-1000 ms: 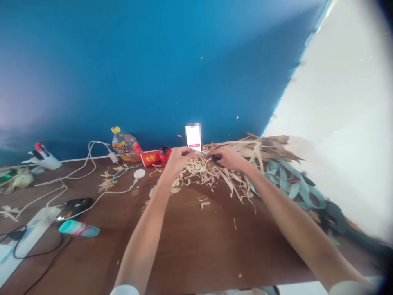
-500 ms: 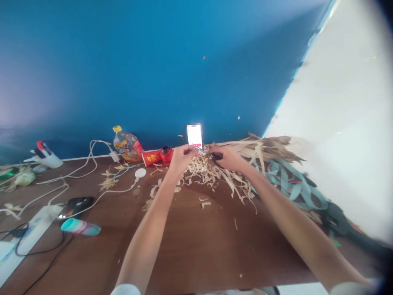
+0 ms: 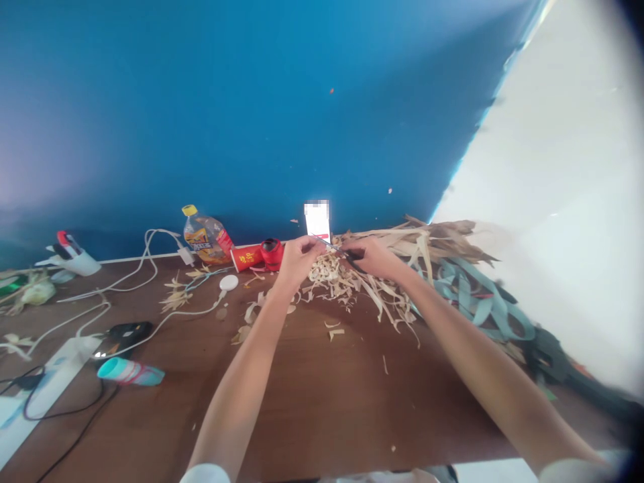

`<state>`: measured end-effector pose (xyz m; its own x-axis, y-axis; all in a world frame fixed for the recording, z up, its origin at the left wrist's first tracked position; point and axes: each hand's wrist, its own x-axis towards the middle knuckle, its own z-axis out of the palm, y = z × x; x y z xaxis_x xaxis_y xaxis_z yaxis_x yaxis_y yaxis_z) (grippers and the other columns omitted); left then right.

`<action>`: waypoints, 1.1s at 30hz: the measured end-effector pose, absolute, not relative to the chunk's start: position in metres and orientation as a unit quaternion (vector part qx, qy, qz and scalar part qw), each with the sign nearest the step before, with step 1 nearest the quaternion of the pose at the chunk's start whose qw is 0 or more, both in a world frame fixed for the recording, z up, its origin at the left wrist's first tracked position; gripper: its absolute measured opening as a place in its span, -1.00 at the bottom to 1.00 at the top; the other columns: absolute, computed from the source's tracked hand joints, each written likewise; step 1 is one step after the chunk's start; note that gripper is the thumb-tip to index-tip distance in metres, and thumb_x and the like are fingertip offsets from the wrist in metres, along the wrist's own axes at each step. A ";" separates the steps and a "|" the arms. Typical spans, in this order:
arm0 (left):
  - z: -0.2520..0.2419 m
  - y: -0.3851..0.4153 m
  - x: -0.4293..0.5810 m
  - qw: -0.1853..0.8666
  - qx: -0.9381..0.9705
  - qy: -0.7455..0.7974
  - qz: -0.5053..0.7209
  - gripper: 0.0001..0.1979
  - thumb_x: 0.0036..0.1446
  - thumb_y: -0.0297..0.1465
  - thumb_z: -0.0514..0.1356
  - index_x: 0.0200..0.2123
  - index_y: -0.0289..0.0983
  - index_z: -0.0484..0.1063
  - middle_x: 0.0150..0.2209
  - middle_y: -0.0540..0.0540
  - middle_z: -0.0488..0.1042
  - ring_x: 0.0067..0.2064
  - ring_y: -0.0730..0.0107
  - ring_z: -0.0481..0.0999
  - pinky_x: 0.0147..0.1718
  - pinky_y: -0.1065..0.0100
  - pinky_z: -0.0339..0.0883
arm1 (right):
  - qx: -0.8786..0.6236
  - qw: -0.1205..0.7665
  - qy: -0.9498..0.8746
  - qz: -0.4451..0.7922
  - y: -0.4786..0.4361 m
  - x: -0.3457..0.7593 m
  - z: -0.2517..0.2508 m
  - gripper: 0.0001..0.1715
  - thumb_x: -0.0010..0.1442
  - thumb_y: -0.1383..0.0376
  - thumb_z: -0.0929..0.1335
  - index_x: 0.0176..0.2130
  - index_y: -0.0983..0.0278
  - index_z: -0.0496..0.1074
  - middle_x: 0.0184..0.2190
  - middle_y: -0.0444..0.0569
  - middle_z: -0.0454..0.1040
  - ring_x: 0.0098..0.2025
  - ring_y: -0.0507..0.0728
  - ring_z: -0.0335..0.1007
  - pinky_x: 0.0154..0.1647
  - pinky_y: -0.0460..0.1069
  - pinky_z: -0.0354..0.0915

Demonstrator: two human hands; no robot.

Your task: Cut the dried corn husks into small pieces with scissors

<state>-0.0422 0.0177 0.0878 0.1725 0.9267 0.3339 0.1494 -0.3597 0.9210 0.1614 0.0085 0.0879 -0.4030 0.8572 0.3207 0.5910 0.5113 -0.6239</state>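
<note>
Both my arms reach far across the brown table (image 3: 312, 396) to a heap of pale dried leaf cuttings (image 3: 347, 285). My right hand (image 3: 375, 257) is closed round the black handles of a pair of scissors (image 3: 336, 249), blades pointing left. My left hand (image 3: 298, 258) is pinched on a small pale piece at the blade tips; I cannot make out what it is. Right behind my hands, a phone (image 3: 316, 221) with a lit screen leans on the blue wall.
A red tube can (image 3: 256, 256) and a plastic bottle (image 3: 204, 239) lie by the wall. Long dried leaves (image 3: 427, 241) and teal strips (image 3: 477, 298) pile at the right. White cables (image 3: 125, 288), a power strip (image 3: 45, 382), a teal tube (image 3: 129, 373) and a black device (image 3: 123, 333) sit left.
Both hands stay together over the heap, shifted only slightly. The view has wobbled a little.
</note>
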 end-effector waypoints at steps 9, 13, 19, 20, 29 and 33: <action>0.093 0.020 -0.053 0.366 0.736 0.419 0.386 -0.76 0.04 -0.27 0.22 -0.34 -0.33 0.55 -0.39 -0.12 0.54 -0.42 0.41 0.40 -0.43 0.38 0.17 | -0.446 0.236 -0.840 0.197 0.008 0.177 0.098 -0.70 0.01 0.35 0.30 -0.27 0.25 0.58 -0.50 -0.08 0.48 -0.57 0.00 0.13 -0.52 -0.05 0.02; 0.098 0.018 -0.057 0.350 0.777 0.412 0.322 -0.75 0.05 -0.24 0.21 -0.38 -0.33 0.54 -0.43 -0.10 0.52 -0.48 0.46 0.34 -0.47 0.38 0.12 | -0.434 0.195 -0.862 0.178 0.008 0.184 0.101 -0.67 -0.02 0.39 0.27 -0.28 0.22 0.57 -0.45 -0.08 0.51 -0.53 0.03 0.22 -0.51 -0.05 0.06; 0.103 0.017 -0.060 0.317 0.807 0.436 0.240 -0.72 0.04 -0.20 0.20 -0.49 -0.31 0.52 -0.51 -0.05 0.44 -0.53 0.51 0.24 -0.50 0.37 0.07 | -0.453 0.122 -0.873 0.133 0.005 0.186 0.108 -0.63 0.02 0.38 0.28 -0.21 0.18 0.58 -0.40 -0.03 0.55 -0.51 0.05 0.26 -0.49 -0.04 0.05; 0.103 0.017 -0.060 0.317 0.810 0.436 0.231 -0.72 0.04 -0.19 0.20 -0.49 -0.30 0.51 -0.52 -0.04 0.43 -0.53 0.50 0.23 -0.50 0.37 0.06 | -0.457 0.114 -0.873 0.130 0.005 0.186 0.109 -0.60 0.02 0.39 0.28 -0.19 0.18 0.58 -0.37 -0.02 0.56 -0.50 0.06 0.29 -0.48 -0.04 0.05; 0.106 0.013 -0.059 0.328 0.826 0.423 0.174 -0.74 0.00 -0.23 0.20 -0.53 -0.31 0.49 -0.57 -0.01 0.36 -0.53 0.50 0.24 -0.51 0.38 0.04 | -0.465 0.050 -0.877 0.113 -0.002 0.187 0.118 -0.59 0.02 0.42 0.27 -0.21 0.15 0.58 -0.36 -0.04 0.56 -0.45 0.06 0.31 -0.46 -0.02 0.02; 0.105 0.013 -0.059 0.328 0.832 0.423 0.150 -0.75 0.00 -0.24 0.19 -0.54 -0.31 0.48 -0.57 -0.01 0.40 -0.52 0.49 0.29 -0.50 0.39 0.07 | -0.459 0.044 -0.881 0.107 -0.002 0.187 0.118 -0.59 -0.01 0.45 0.28 -0.23 0.13 0.58 -0.33 -0.07 0.56 -0.42 0.07 0.32 -0.44 -0.02 0.02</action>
<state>-0.0591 0.0131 0.1053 0.5981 0.8009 -0.0279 0.6045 -0.4279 0.6719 0.1874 -0.0023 0.1181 -0.5740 0.8186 -0.0204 0.7998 0.5552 -0.2282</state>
